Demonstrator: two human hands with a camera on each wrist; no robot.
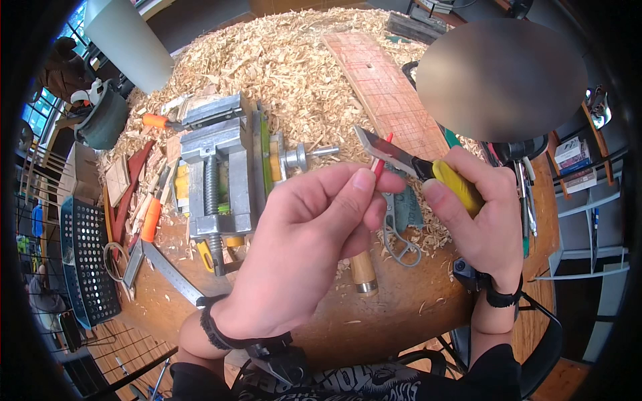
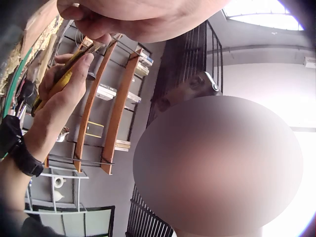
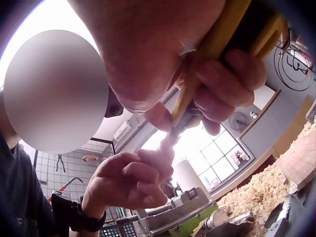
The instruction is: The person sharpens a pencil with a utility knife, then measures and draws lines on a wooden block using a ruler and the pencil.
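Observation:
In the head view my left hand (image 1: 311,244) pinches a thin red pencil-like stick (image 1: 382,162) between thumb and fingers, its tip pointing up. My right hand (image 1: 485,214) grips a yellow-handled utility knife (image 1: 458,187), its blade (image 1: 384,148) lying across the stick near the tip. The right wrist view shows the right hand (image 3: 148,54) round the yellow handle (image 3: 212,44), with the left hand (image 3: 131,180) close below. In the left wrist view the knife (image 2: 61,81) is in the right hand (image 2: 59,98), near the left fingers.
A metal vise (image 1: 221,167) stands on the wooden table (image 1: 401,314) left of the hands. Wood shavings (image 1: 281,60) cover the back, around a marked board (image 1: 391,87). Scissors (image 1: 403,248), a wooden handle (image 1: 364,271), a steel square (image 1: 170,273) and a perforated basket (image 1: 85,260) lie nearer.

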